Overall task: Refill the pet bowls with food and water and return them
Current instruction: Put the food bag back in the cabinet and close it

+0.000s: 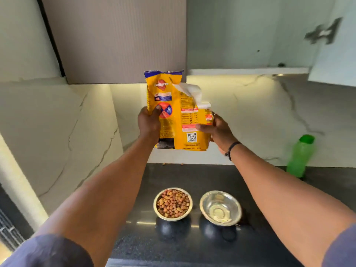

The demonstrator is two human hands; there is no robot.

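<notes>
I hold a yellow pet food bag [179, 112] upright, high above the black counter [212, 176], with both hands. My left hand [149, 125] grips its left side and my right hand [215, 130] grips its right side. The bag's top is crumpled, with a white torn flap folded over. Two steel bowls stand on the counter below. The left bowl [172, 204] is full of brown kibble. The right bowl [220, 208] holds no food and shows only a shiny bottom.
A green plastic bottle [300, 156] stands at the back right of the counter. A few loose kibbles [163, 164] lie by the marble backsplash. An upper cabinet stands open overhead, its door [335, 41] swung out to the right, with a shelf edge [248, 71].
</notes>
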